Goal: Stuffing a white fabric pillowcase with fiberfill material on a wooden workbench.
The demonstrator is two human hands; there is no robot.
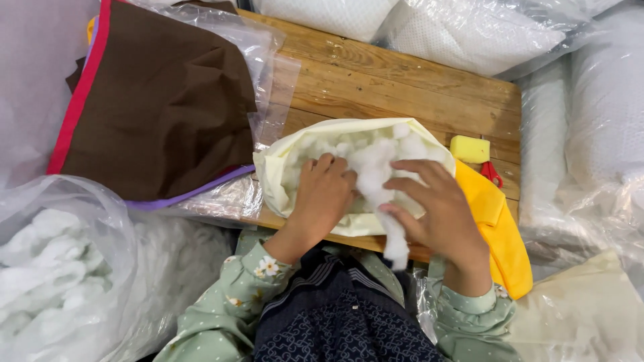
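I log pale yellow pillow cover (335,134) on wooden table (402,87), left hand (325,194) pressed into white stuffing (369,164), fingers seemingly curled, right hand (439,208) pinching a stuffing tuft, hands apart.

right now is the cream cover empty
No, the cream cover is full of white stuffing, with the left hand pressed into it.

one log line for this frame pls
left hand: inside cream cover, on stuffing | right hand: pinching stuffing tuft | table: wood
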